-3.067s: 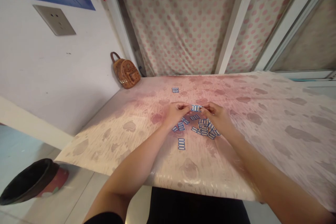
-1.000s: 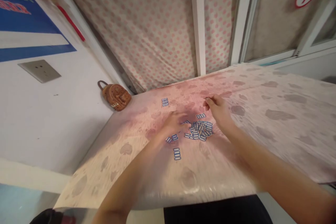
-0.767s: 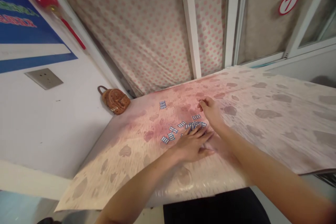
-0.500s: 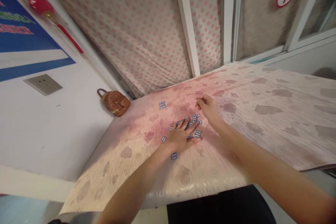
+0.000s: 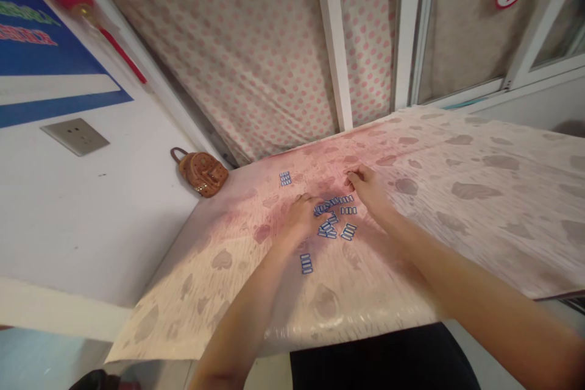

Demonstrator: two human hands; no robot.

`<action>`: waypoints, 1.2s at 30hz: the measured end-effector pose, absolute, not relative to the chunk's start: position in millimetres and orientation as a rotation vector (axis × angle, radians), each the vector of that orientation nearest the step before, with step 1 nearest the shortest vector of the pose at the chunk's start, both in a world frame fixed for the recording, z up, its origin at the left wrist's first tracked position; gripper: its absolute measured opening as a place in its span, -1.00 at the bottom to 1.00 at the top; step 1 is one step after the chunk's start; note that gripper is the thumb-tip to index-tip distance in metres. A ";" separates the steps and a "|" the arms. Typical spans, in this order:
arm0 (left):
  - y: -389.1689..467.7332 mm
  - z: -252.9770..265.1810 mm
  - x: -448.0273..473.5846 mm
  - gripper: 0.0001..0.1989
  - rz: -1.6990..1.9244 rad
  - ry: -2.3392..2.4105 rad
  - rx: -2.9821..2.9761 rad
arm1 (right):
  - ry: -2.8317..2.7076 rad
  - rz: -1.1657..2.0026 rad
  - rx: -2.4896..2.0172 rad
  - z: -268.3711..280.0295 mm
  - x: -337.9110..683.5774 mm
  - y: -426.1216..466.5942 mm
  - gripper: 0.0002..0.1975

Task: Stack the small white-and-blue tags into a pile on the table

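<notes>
Glossy-covered cream-and-pink bench [image 5: 479,219]: blue-and-white striped rectangular pieces [image 5: 348,231] beside left grip [image 5: 304,214]; brown mini backpack [image 5: 203,173] beyond, leftward.

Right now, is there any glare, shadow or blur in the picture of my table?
In the head view, the tablecloth shines with glare along its near edge; in that same head view, soft shadow lies beside the left forearm; also in the head view, the blue-and-white pieces and the lettering on the blue poster lack fine detail.

Pieces [image 5: 328,229] on table [image 5: 219,298], right of backpack [image 5: 203,173]
</notes>
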State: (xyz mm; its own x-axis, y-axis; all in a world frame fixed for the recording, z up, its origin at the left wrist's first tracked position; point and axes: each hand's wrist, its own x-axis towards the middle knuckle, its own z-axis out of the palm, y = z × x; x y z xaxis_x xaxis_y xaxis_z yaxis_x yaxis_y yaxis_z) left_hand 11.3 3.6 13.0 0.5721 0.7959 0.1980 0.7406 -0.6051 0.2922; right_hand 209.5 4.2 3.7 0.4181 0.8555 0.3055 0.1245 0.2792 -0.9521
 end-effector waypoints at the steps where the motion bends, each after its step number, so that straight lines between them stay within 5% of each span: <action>1: 5.3 11.0 13.4 -0.67 0.476 1.292 2.617 | -1.052 0.627 -1.211 2.3 209.8 4.9 -0.92; 7: 4.9 -1.5 16.1 -0.80 0.566 1.249 2.529 | -1.065 0.637 -1.272 -3.4 209.9 9.2 -0.94; 20: -26.6 1.8 31.7 -0.72 0.560 1.112 2.456 | -1.065 0.630 -1.302 -1.6 207.2 7.8 -0.94; 29: -23.4 -5.3 36.2 -0.92 0.648 0.906 2.273 | -1.069 0.628 -1.302 -2.3 210.8 7.9 -0.92; 36: 8.1 3.3 0.7 -0.89 1.109 1.312 1.998 | -1.094 0.606 -1.329 -5.2 214.2 10.9 -0.89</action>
State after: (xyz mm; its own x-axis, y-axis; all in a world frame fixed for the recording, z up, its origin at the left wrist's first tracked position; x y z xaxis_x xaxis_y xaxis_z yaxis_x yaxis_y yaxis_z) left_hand 0.7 8.1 3.3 0.2034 0.9119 0.3564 0.5037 -0.4096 0.7606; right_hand 214.2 10.9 -5.2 0.4121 0.8678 0.2777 0.2251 0.1983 -0.9539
